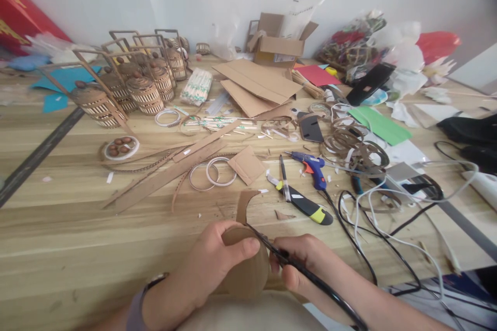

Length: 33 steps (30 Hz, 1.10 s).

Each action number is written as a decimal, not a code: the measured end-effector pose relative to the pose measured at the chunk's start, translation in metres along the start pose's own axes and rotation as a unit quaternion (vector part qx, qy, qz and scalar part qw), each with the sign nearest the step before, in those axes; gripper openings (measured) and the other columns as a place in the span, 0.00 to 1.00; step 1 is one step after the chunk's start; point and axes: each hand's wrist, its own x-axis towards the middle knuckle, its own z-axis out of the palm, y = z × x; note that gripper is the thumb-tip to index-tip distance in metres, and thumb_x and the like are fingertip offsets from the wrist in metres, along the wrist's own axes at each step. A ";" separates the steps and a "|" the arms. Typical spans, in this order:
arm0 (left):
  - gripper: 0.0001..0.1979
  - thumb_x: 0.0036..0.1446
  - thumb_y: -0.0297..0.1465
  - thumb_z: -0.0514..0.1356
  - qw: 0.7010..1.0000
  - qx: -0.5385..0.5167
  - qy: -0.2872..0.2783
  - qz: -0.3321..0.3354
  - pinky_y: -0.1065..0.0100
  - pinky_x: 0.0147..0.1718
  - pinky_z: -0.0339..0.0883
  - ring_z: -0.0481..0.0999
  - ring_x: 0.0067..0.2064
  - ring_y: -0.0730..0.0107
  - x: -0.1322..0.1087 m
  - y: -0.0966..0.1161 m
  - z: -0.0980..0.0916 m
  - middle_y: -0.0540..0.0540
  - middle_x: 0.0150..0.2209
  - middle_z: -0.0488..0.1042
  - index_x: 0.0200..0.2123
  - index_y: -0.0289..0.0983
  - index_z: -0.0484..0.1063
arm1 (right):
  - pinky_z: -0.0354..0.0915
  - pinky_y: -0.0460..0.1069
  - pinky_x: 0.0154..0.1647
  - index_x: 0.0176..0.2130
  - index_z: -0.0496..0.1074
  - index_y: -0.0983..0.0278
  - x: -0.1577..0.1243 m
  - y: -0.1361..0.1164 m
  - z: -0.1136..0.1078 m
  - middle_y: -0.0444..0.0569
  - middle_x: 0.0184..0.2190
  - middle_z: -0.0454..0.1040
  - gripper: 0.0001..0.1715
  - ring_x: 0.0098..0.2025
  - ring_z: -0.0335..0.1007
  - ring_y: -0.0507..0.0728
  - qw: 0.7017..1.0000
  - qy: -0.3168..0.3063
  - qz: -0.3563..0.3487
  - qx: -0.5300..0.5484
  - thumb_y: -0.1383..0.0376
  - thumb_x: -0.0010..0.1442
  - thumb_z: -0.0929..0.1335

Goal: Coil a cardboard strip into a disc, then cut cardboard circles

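Observation:
A round piece of brown cardboard (246, 276) is held upright near the table's front edge, with my left hand (227, 251) closed on it, thumb across its face. My right hand (301, 264) is closed around long black-handled scissors (295, 264). Their narrow tip lies at the upper right rim of the disc. A curved strip of cardboard (243, 207) sticks up from behind the disc, just beyond the scissors' tip. The far blade is partly hidden.
Past my hands lie a utility knife (306, 207), a blue glue gun (310, 165), tape rings (221, 171) and cardboard strips (166, 181). Woven lanterns (143, 90) stand back left; cables (373, 222) tangle at right. A cardboard box (277, 49) is at the back.

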 end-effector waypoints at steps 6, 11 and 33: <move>0.16 0.45 0.43 0.70 0.998 0.042 0.044 -0.031 0.69 0.33 0.65 0.75 0.35 0.64 0.000 0.000 -0.001 0.50 0.31 0.81 0.33 0.37 0.80 | 0.47 0.45 0.21 0.24 0.62 0.63 0.000 0.003 0.000 0.39 0.20 0.54 0.43 0.22 0.46 0.49 1.000 -0.003 0.000 -0.008 0.27 0.58 0.58; 0.17 0.45 0.43 0.69 0.998 0.043 0.035 -0.036 0.69 0.32 0.63 0.73 0.33 0.66 0.001 0.000 -0.001 0.50 0.31 0.79 0.33 0.37 0.80 | 0.46 0.45 0.21 0.24 0.61 0.63 -0.001 0.005 -0.003 0.39 0.21 0.55 0.42 0.23 0.47 0.49 1.000 -0.021 0.008 0.004 0.27 0.56 0.60; 0.22 0.39 0.41 0.74 0.993 -0.069 0.100 -0.007 0.64 0.34 0.70 0.79 0.35 0.59 0.012 -0.001 0.001 0.45 0.33 0.83 0.37 0.36 0.80 | 0.44 0.46 0.23 0.25 0.60 0.62 0.000 0.003 0.003 0.40 0.21 0.53 0.44 0.25 0.47 0.51 0.998 0.044 0.050 -0.008 0.24 0.54 0.57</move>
